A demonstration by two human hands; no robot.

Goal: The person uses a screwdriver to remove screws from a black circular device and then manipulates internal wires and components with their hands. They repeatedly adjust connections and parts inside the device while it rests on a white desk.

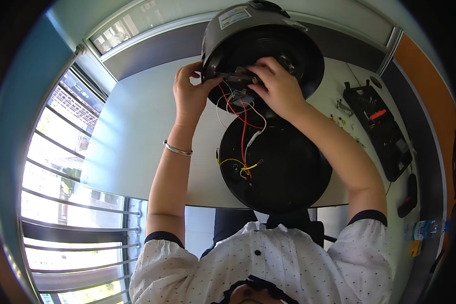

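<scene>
The round black cooker body (261,43) lay tipped on the white table (137,131), probably heavy, best held by its rim. The left hand (190,93) gripped that rim; the right hand (276,86) pinched a small metal part (238,77) inside, fingers closed. Thin red wires (244,126), fragile, ran to the detached black base plate (276,164). A pale rectangular label (234,16) sat on the casing.

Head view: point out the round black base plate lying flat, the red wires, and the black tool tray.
Round black base plate (289,172), head view, on its bare flat face.
Red wires (243,133), head view, mid-run above the plate.
Black tool tray (385,137), head view, on its middle surface.
</scene>
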